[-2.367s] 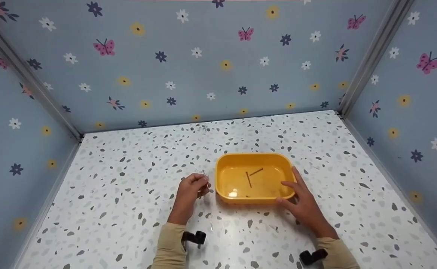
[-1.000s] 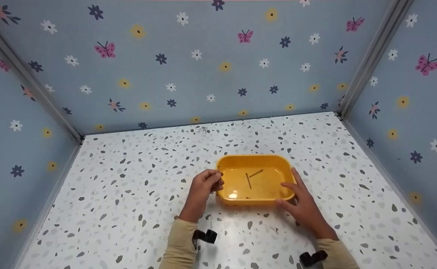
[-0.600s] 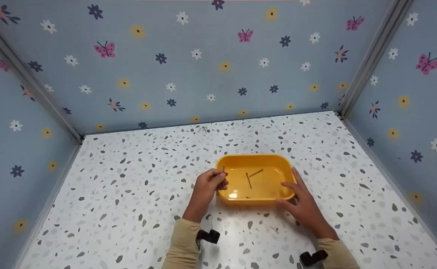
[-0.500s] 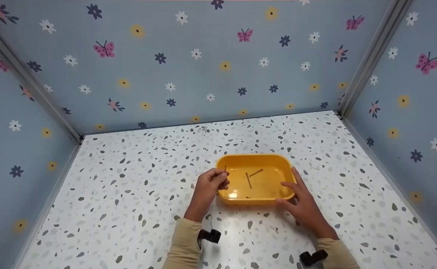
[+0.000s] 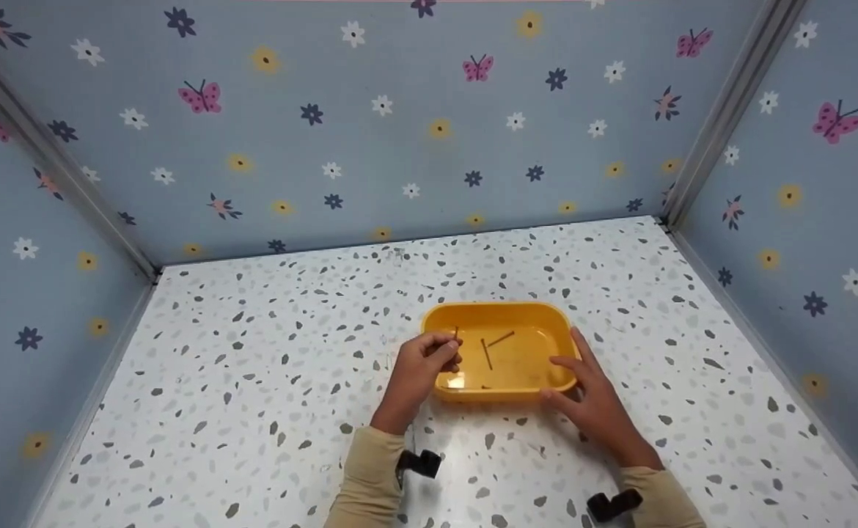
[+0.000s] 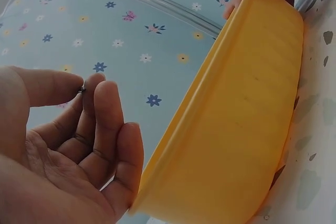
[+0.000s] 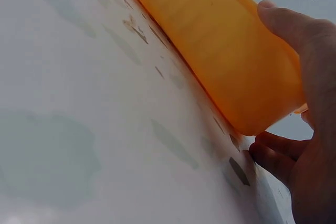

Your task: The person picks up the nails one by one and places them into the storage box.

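Observation:
A yellow plastic tray (image 5: pixel 502 394) with rounded corners sits on the table. Inside it lie two thin dark nails (image 5: pixel 501 339), and a small dark tip shows by its front wall. My left hand (image 5: pixel 418 370) is over the tray's left end, pinching another nail (image 5: pixel 457 333) between thumb and fingertips. Only a small dark end of that nail (image 6: pixel 81 89) shows in the left wrist view. At the right end my right hand (image 5: pixel 596 396) grips the tray, thumb on the front rim, one finger over the edge; in the right wrist view other fingers (image 7: pixel 278 150) touch its lower outside.
The table (image 5: pixel 253 352) is white with grey speckles. Blue walls (image 5: pixel 414 110) with flowers and butterflies enclose it at the back and on both sides. Black wrist mounts (image 5: pixel 422 463) sit on both sleeves.
My left hand has moved right, from beside the tray to above its left end, with the nail still pinched. The right hand and the tray have stayed in place.

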### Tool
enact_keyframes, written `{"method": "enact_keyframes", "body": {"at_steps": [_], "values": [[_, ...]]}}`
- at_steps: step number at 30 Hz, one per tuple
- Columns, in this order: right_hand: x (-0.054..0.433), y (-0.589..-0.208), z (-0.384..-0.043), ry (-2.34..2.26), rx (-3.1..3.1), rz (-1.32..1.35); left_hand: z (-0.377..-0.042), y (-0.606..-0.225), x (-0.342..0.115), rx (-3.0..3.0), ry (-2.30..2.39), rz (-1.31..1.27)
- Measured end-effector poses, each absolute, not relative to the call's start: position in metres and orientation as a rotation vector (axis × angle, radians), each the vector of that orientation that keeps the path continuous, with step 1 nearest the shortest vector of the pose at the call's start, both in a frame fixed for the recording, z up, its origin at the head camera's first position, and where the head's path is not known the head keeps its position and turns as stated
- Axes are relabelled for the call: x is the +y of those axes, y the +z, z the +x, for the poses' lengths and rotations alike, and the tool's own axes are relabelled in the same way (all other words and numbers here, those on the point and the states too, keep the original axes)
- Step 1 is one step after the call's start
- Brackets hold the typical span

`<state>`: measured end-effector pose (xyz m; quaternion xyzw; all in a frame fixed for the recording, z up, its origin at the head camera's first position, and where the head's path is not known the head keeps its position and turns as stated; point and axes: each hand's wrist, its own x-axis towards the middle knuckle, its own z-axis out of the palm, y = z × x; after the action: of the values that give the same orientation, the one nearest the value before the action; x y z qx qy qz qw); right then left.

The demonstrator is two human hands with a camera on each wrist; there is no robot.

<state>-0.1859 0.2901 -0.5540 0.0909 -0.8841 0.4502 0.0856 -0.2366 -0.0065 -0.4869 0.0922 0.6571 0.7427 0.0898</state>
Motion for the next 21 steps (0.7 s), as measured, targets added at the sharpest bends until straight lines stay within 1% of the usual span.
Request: {"method": "enact_keyframes", "body": {"at_steps": [12,21], "values": [[0.290,-0.554,-0.187,1.331,-2.623,0.279,-0.236,-0.490,0.003,1.943,2.190,0.315],[0.289,-0.553,-0.186,1.341,-2.643,0.255,-0.234,-0.493,0.010,2.125,2.063,0.353]]}}
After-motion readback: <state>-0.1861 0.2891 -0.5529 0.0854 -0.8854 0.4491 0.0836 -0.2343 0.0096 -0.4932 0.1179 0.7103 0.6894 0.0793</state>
